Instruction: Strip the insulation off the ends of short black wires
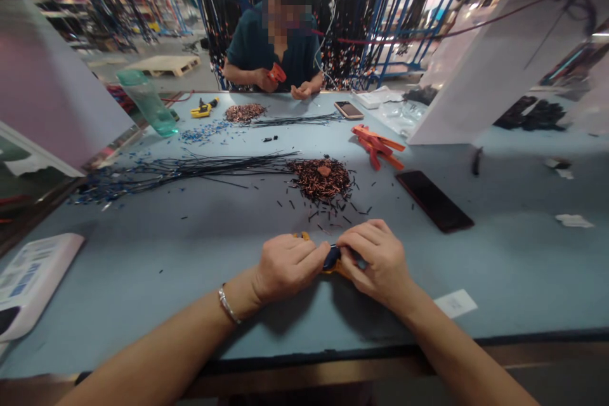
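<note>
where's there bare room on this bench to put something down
Right side: a broad bare patch between the black phone, the white card and the paper scrap. Left side: another, between the pale device and the left forearm, bar a tiny speck. It's crowded around the copper-and-black pile and along the black wires.

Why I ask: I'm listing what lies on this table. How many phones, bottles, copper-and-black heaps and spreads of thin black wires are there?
Phones: 2 (black phone, pale-edged phone)
Bottles: 1 (green bottle)
Heaps: 2 (near heap, far heap)
Wire spreads: 2 (near wires, far wires)
Total: 7
</note>
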`<state>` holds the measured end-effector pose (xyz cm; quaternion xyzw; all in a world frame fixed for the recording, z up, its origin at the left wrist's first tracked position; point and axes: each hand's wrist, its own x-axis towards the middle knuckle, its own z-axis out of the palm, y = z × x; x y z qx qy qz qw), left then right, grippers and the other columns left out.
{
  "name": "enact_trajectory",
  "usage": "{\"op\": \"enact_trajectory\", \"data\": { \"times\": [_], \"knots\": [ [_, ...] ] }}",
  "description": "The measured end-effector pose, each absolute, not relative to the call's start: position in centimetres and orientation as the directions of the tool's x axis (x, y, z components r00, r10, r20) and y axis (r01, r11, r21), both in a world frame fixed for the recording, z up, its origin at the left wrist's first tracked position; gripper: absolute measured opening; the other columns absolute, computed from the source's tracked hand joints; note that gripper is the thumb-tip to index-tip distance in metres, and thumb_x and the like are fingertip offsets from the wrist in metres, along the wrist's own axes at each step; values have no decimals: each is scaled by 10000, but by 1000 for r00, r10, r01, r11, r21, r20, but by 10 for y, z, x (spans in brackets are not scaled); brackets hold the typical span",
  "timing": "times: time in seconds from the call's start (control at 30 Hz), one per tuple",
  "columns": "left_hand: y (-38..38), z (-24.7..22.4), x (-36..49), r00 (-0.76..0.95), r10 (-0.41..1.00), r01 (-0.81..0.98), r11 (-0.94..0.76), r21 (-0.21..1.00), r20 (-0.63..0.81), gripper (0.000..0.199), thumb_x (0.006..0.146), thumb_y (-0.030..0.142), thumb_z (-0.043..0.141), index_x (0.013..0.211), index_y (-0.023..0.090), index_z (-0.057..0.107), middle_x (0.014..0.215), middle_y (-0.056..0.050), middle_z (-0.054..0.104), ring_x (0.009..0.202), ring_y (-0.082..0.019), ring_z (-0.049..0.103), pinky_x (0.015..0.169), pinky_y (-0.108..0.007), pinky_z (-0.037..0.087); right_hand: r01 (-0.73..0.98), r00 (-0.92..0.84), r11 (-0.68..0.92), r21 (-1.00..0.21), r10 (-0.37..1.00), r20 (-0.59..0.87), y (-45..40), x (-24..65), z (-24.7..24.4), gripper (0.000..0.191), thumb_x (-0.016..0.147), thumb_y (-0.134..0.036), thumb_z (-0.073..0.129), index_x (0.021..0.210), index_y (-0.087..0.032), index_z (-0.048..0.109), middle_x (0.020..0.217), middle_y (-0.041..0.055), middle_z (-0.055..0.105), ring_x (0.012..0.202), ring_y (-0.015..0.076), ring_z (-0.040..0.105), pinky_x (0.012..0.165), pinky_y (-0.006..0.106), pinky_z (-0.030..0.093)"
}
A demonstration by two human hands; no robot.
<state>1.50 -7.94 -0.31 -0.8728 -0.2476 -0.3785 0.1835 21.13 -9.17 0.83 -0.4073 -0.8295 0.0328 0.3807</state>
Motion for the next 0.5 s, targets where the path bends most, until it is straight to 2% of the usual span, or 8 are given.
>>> {"op": "enact_trajectory", "data": {
  "times": [0.17,0.5],
  "knots": [
    [-80,-7,18,583,321,566,-820,-89,746,161,911,154,471,837,157,615,484,41,543,433,-91,451,473,-257,308,688,-353,642,-339,704,617,-87,213,6,156,804,-105,528,741,-198,636,701,6,690,644,150,607,751,340,366],
    [-77,-6,15,569,358,560,-828,-30,741,184,914,134,439,824,158,598,499,33,575,431,-94,499,473,-239,340,747,-314,594,-300,712,628,-80,224,3,177,814,-119,523,733,-196,661,676,4,694,623,155,619,780,348,379]
  ]
}}
